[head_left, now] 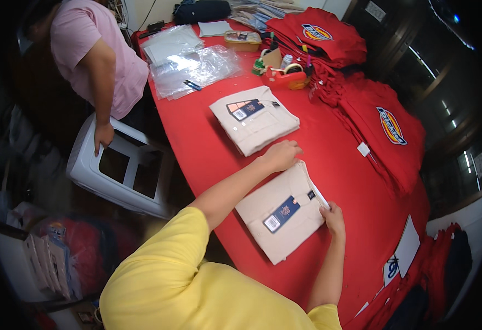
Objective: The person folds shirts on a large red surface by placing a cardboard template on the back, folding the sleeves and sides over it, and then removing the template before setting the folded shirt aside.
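A folded beige polo shirt [263, 201] with a dark blue hang tag [282, 214] lies in front of me on the red table. My right hand [334, 217] pinches its right edge, by the collar, between thumb and fingers. At the shirt's upper corner is my left hand [281, 155], its fingers loosely bent and a little apart, with nothing visible in them. A second folded beige shirt [257, 132], also bearing a blue tag, lies just beyond my left hand.
Clear plastic bags [197, 69] and blue thread snips [192, 84] lie at the far left. A red tray [285, 81] holds tape rolls. Red garments [381, 121] are heaped along the right. On the left, a co-worker in pink [100, 60] grips a white plastic stool [84, 151].
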A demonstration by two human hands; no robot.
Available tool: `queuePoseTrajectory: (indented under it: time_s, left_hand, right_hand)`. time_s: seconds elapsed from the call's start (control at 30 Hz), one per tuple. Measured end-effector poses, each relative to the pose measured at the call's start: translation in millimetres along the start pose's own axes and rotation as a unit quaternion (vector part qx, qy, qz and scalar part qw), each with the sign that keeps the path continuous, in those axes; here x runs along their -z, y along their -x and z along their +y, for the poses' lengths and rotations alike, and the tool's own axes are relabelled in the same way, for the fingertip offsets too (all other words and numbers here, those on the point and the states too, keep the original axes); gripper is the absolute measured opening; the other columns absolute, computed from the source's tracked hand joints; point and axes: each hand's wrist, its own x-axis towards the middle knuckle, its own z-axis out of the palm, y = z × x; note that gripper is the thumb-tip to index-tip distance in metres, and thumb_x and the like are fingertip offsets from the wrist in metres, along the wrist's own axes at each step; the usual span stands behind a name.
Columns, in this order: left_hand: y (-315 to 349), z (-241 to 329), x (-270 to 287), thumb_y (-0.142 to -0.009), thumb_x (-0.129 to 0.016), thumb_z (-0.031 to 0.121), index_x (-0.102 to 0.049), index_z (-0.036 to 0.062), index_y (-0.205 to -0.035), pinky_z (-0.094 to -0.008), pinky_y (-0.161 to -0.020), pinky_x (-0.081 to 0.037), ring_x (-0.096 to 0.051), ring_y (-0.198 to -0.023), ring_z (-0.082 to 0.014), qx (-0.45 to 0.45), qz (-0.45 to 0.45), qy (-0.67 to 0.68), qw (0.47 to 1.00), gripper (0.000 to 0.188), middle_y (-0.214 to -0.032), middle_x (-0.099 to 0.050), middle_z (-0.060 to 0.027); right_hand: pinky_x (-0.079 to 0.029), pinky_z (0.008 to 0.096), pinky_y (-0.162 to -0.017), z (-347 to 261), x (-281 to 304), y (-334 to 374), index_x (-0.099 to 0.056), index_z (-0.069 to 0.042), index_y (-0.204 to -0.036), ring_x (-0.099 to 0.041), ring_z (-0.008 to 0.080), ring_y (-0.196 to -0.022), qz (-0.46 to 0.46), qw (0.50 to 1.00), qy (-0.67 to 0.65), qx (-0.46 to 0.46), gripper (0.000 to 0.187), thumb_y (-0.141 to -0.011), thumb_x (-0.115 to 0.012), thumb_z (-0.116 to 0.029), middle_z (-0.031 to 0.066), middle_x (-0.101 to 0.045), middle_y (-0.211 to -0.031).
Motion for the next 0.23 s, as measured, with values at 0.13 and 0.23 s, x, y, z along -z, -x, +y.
queuePoseTrajectory:
  time_s: [0.13,0.23]
  left_hand:
    - [43.2,-82.3,107.5,-0.079,-0.062,0.011,-0.071,0.0050,-0.090,-0.0405,-0.084,-0.049,-0.061,-0.094,-0.0318,0.162,0.257,0.048,0.951,0.015,-0.096,-0.068,-0.0133]
    - [66.7,-167.8,171.0,-0.084,-0.060,0.011,-0.069,0.0040,-0.091,-0.0422,-0.090,-0.045,-0.059,-0.097,-0.0308,0.225,0.308,-0.076,0.921,0.014,-0.096,-0.067,-0.0138]
  right_hand:
    - [-0.043,0.0283,-0.058,5.0,0.0,-7.6,-0.058,0.001,-0.109,-0.053,0.0118,-0.065,-0.065,0.994,-0.084,-0.023,0.032,-0.081,-0.068,-0.010,0.0030,-0.058,-0.075]
    - [-0.048,0.0295,-0.067,-24.4,12.1,-19.1,-0.056,0.000,-0.115,-0.057,0.0149,-0.076,-0.031,0.999,-0.019,0.008,0.036,-0.082,-0.068,-0.011,0.0082,-0.062,-0.088]
